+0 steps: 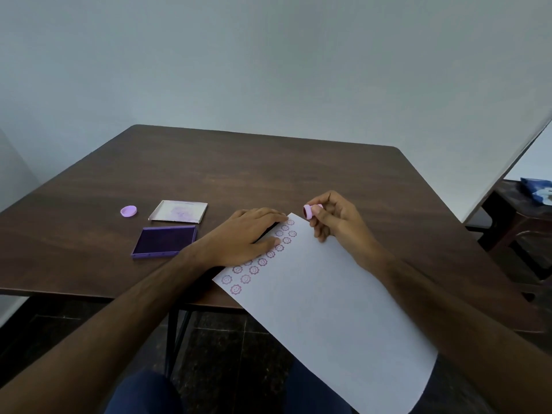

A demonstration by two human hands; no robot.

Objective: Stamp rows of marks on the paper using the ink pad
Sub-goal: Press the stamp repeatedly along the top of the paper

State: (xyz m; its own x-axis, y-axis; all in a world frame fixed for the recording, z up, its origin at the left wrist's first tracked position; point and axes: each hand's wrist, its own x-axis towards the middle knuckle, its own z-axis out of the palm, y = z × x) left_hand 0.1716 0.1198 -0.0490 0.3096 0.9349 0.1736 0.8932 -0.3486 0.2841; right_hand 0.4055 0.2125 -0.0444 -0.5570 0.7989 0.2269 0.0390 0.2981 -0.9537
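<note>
A white sheet of paper (322, 297) lies slanted over the table's near edge, with two rows of purple flower-face marks (263, 261) along its left side. My left hand (242, 237) lies flat on the paper's upper left part, fingers spread, covering some marks. My right hand (334, 219) holds a small pink round stamp (309, 211) in its fingertips, lifted just above the paper's top corner, face turned left. The open purple ink pad (164, 241) sits on the table left of my left hand.
The ink pad's pale lid (178, 211) lies behind the pad, and a small lilac cap (128, 210) rests left of it. The brown table (268, 171) stretches beyond. A dark stool with a blue cloth (536, 189) stands at the right.
</note>
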